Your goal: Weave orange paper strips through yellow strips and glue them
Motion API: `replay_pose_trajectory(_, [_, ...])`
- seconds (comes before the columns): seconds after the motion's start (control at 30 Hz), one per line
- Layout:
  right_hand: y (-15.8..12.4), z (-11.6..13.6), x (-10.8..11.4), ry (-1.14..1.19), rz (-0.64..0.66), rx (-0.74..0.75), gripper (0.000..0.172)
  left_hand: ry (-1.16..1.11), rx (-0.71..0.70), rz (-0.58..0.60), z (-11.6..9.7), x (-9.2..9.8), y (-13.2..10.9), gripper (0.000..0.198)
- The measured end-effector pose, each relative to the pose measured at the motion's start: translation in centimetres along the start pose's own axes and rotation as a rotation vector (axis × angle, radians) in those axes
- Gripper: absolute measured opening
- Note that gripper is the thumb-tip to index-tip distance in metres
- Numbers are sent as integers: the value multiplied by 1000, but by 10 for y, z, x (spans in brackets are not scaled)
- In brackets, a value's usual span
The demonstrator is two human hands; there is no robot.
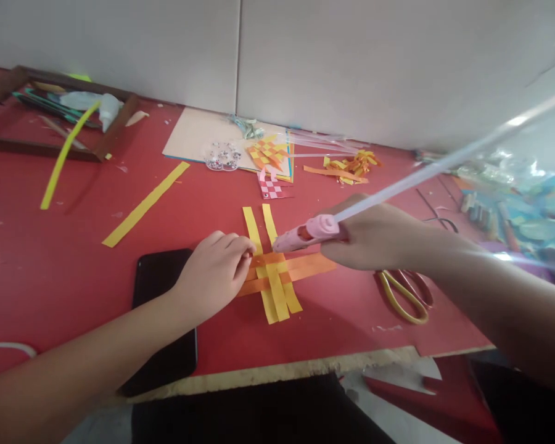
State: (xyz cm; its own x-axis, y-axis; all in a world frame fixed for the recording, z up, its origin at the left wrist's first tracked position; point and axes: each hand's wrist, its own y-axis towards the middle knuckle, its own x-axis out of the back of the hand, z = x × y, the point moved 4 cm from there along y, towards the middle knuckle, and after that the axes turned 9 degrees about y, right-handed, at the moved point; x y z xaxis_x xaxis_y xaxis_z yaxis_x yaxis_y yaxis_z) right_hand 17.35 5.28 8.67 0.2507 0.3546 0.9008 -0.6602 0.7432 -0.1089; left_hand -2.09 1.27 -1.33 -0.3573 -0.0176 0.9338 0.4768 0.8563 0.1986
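Note:
A small weave of yellow strips [276,290] and orange strips [305,267] lies on the red table. My right hand [374,237] is wrapped round a pink glue gun [308,232], whose tip points at the top of the weave. A long clear glue stick [411,180] runs out of its back toward the upper right. At the weave's left side, my left hand [217,271] has its fingers pinched together; what they hold, if anything, is hidden. Its wrist passes over a black phone [164,271].
Scissors [404,297] lie at right. Behind are a patterned paper fish [272,184], a sheet stack [189,139] and orange scraps [351,166]. A loose yellow strip [145,205] and wooden frame [115,126] are at left. The table's front edge [277,375] is near.

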Motion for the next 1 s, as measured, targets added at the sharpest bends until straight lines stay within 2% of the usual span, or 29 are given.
replay_pose_trajectory(0.1, [-11,-10,-3,66,79,-20,44,6,2,5,0,0,0,14])
replay_pose_trajectory(0.33, [-19,-17,-15,109,59,-39,56,-13,-1,3,1,-1,0,12])
replay_pose_trajectory(1.0, [-20,-17,-17,35,63,-50,53,-7,6,16,2,-1,0,11])
